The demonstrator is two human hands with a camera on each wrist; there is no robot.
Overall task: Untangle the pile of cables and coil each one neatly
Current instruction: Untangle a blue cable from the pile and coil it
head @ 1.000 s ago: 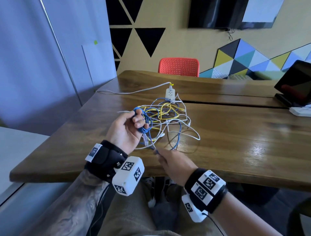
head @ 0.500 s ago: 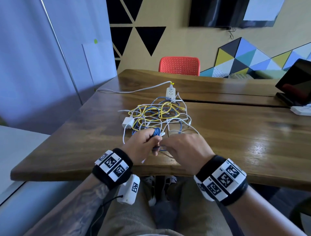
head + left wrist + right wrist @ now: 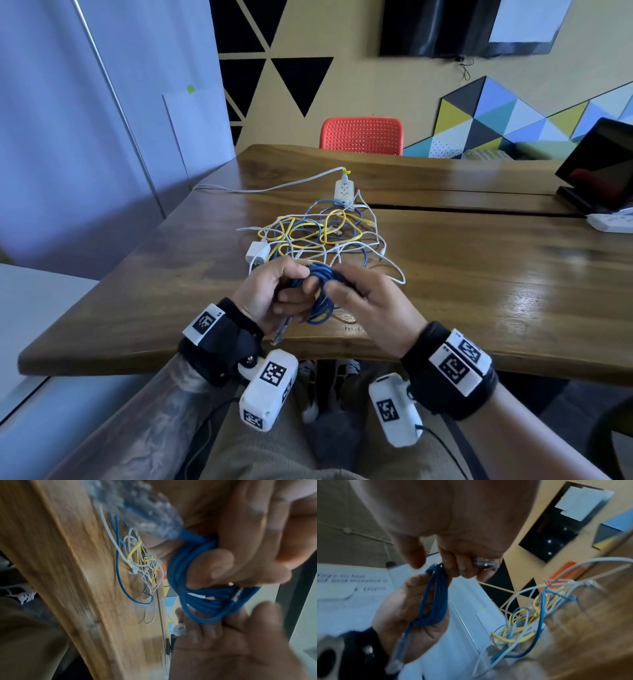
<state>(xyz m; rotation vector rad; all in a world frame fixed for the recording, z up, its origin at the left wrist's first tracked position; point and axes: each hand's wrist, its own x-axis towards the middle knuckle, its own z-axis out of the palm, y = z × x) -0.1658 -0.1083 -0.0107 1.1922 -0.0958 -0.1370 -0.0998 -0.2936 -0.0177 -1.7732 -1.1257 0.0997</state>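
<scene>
wall (image 3: 359, 85): yellow, black triangles | tabletop (image 3: 479, 274): glossy brown wood | chair (image 3: 361, 135): orange, at far edge | screen (image 3: 435, 27): dark, wall-mounted | partition (image 3: 51, 137): pale blue, left

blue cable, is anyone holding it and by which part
Both hands hold the blue cable, already wound into a coil. The left hand grips the bundled loops; the right hand pinches the coil's top, near one clear plug.

Both forearms reach forward; the left hand (image 3: 270, 294) and right hand (image 3: 371, 301) meet, fingers curled around a blue cable coil (image 3: 320, 291).
</scene>
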